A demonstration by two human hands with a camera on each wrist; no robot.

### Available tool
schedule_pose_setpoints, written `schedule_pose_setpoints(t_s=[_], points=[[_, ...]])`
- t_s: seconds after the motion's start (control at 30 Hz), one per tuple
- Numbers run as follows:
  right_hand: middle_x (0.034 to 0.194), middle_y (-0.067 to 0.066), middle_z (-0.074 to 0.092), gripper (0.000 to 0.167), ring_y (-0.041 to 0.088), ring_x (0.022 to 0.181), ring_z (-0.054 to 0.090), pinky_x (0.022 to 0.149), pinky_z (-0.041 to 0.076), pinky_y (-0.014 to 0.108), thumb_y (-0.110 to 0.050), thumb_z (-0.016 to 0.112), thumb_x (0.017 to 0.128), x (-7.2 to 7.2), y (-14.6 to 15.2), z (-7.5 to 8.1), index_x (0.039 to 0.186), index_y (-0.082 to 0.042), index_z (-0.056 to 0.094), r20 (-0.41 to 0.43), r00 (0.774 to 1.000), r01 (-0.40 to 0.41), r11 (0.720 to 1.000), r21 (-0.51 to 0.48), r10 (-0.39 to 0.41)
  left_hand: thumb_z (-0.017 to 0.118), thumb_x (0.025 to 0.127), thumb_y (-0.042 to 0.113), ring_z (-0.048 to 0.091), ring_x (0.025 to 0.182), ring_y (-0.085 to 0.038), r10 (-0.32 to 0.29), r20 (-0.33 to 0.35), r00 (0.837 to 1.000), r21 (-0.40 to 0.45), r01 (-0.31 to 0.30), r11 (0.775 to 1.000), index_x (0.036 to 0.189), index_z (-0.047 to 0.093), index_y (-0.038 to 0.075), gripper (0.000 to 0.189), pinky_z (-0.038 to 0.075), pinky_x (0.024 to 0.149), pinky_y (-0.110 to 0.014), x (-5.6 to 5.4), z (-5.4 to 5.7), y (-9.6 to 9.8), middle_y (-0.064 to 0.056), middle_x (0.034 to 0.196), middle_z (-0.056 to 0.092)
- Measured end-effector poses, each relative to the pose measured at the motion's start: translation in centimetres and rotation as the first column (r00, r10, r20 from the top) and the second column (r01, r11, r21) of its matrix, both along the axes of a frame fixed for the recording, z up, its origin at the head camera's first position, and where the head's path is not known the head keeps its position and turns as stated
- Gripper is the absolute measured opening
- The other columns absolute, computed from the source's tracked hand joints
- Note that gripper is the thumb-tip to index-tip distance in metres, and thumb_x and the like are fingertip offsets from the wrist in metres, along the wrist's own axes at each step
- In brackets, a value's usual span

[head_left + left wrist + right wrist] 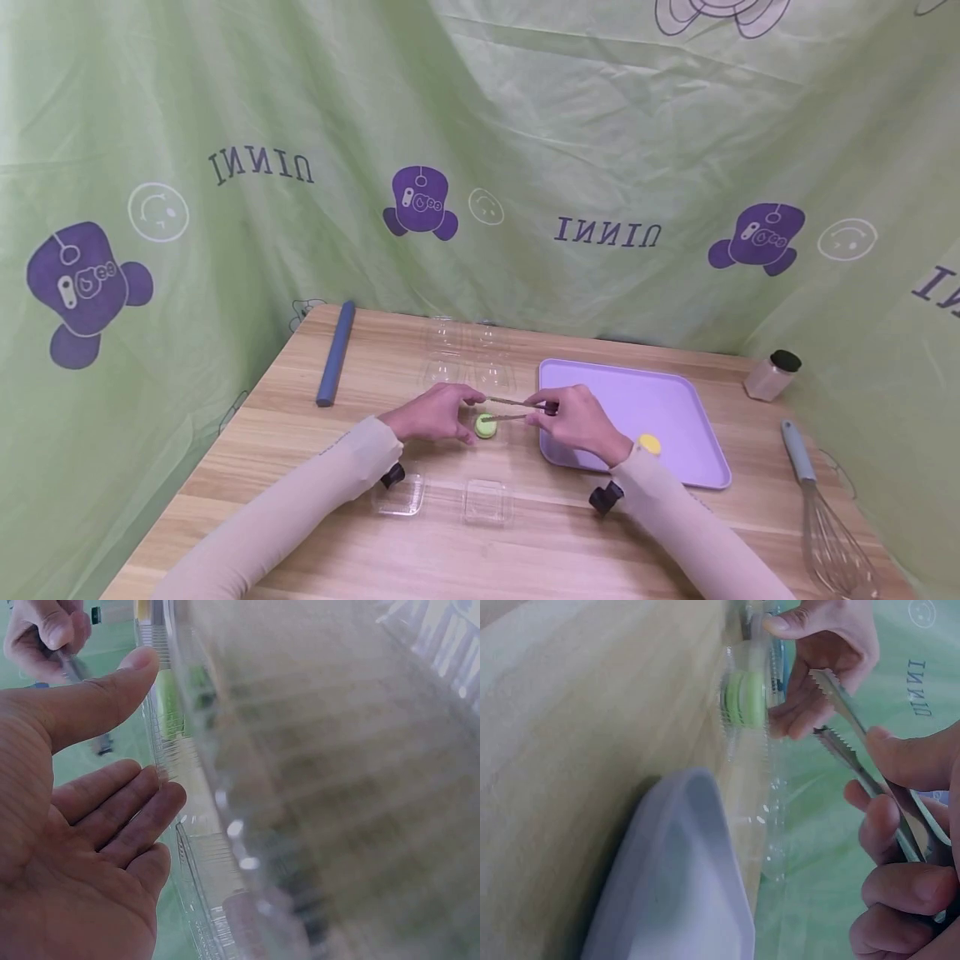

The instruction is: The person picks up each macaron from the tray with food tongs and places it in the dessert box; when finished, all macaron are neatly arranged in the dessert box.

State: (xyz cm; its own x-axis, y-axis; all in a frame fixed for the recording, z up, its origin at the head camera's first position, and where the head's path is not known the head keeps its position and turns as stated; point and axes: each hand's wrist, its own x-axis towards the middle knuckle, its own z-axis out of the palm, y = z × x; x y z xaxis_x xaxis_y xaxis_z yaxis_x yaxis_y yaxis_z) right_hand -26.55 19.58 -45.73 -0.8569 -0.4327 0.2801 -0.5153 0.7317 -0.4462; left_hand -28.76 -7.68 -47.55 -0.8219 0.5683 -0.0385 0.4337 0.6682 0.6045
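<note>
In the head view, my right hand grips small serrated metal tongs. The right wrist view shows the tongs' tips spread, with nothing between them. A green macaron with a paler middle layer sits inside a clear plastic box, a short way from those tips. On the other side of the macaron is my left hand, thumb and fingers spread and holding nothing. Its fingertips lie close to the box's ribbed wall in the left wrist view; whether they touch it I cannot tell.
A lilac tray carries a yellow macaron, partly behind my right wrist. Clear plastic boxes stand in front and behind. A blue rod lies left; a black-lidded jar and a whisk are right. Green cloth hangs behind.
</note>
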Motion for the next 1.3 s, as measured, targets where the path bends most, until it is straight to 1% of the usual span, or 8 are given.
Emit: schedule_pose_setpoints(t_s=[0.17,0.3,0.5,0.77,0.87,0.97,1.13,1.3], points=[[0.066,-0.009,0.067,0.022,-0.003,0.053,0.048,0.049,0.043,0.017,-0.025,0.082,0.083,-0.3,0.9,0.0,0.102,-0.013,0.080,-0.054,0.999,-0.006,0.995,-0.098,0.000,0.092,0.069,0.023,0.057,0.133,-0.030,0.002,0.009,1.000,0.004,-0.002,1.000,0.141,0.058,0.009,0.081,0.043,0.119,-0.051,0.1,0.1,0.1,-0.011,0.141,0.063],[0.072,-0.005,0.072,0.021,-0.003,0.053,0.050,0.047,0.044,0.018,-0.023,0.082,0.083,-0.3,1.6,0.5,0.102,-0.013,0.081,-0.096,0.995,0.008,0.987,-0.160,-0.024,0.092,0.068,0.024,0.057,0.133,-0.030,0.003,0.007,1.000,0.002,-0.003,1.000,0.141,0.058,0.009,0.081,0.042,0.119,-0.052,0.1,0.2,0.1,-0.011,0.141,0.063],[0.068,-0.002,0.070,0.019,0.001,0.052,0.050,0.046,0.043,0.020,-0.019,0.082,0.084,-0.3,2.6,1.5,0.102,-0.014,0.081,-0.092,0.992,0.068,0.971,-0.231,-0.091,0.092,0.069,0.023,0.057,0.133,-0.030,0.008,0.006,1.000,-0.002,-0.008,1.000,0.142,0.057,0.011,0.081,0.042,0.120,-0.051,0.0,0.1,0.0,-0.011,0.142,0.062],[0.070,-0.003,0.070,0.021,0.006,0.059,0.054,0.053,0.044,0.021,-0.024,0.083,0.084,-0.1,4.9,1.9,0.104,-0.018,0.080,-0.082,0.973,0.192,0.953,-0.236,-0.216,0.091,0.069,0.022,0.056,0.134,-0.031,0.003,0.002,1.000,-0.007,-0.003,1.000,0.141,0.057,0.010,0.080,0.042,0.120,-0.051,0.1,0.2,0.1,-0.012,0.142,0.062],[0.068,-0.002,0.066,0.023,0.006,0.057,0.052,0.052,0.042,0.021,-0.025,0.083,0.084,0.1,6.1,2.2,0.106,-0.018,0.081,-0.099,0.961,0.230,0.946,-0.229,-0.258,0.092,0.070,0.022,0.056,0.134,-0.031,0.005,0.006,1.000,-0.011,-0.005,1.000,0.141,0.057,0.010,0.081,0.041,0.120,-0.051,0.1,0.3,0.2,-0.011,0.143,0.062],[0.066,-0.002,0.065,0.023,0.005,0.056,0.050,0.052,0.041,0.021,-0.026,0.082,0.084,0.3,7.4,2.4,0.106,-0.018,0.081,-0.137,0.950,0.247,0.944,-0.220,-0.281,0.092,0.069,0.023,0.056,0.134,-0.031,-0.002,-0.002,1.000,-0.016,0.002,1.000,0.141,0.057,0.009,0.081,0.041,0.120,-0.052,0.1,0.4,0.2,-0.012,0.142,0.062],[0.073,-0.004,0.070,0.023,0.004,0.059,0.054,0.055,0.044,0.019,-0.032,0.081,0.086,0.9,9.6,2.2,0.106,-0.020,0.080,-0.142,0.937,0.280,0.930,-0.239,-0.319,0.092,0.070,0.025,0.057,0.134,-0.031,-0.016,-0.019,1.000,-0.018,0.016,1.000,0.141,0.057,0.007,0.081,0.042,0.120,-0.051,0.1,0.3,0.1,-0.012,0.142,0.062],[0.080,0.001,0.072,0.024,0.005,0.067,0.055,0.061,0.043,0.016,-0.033,0.080,0.088,1.6,11.4,1.7,0.107,-0.019,0.080,-0.116,0.915,0.353,0.907,-0.229,-0.386,0.091,0.070,0.024,0.056,0.134,-0.031,-0.015,-0.022,1.000,-0.018,0.014,1.000,0.141,0.057,0.009,0.080,0.041,0.120,-0.051,0.1,0.2,0.2,-0.011,0.142,0.062]])
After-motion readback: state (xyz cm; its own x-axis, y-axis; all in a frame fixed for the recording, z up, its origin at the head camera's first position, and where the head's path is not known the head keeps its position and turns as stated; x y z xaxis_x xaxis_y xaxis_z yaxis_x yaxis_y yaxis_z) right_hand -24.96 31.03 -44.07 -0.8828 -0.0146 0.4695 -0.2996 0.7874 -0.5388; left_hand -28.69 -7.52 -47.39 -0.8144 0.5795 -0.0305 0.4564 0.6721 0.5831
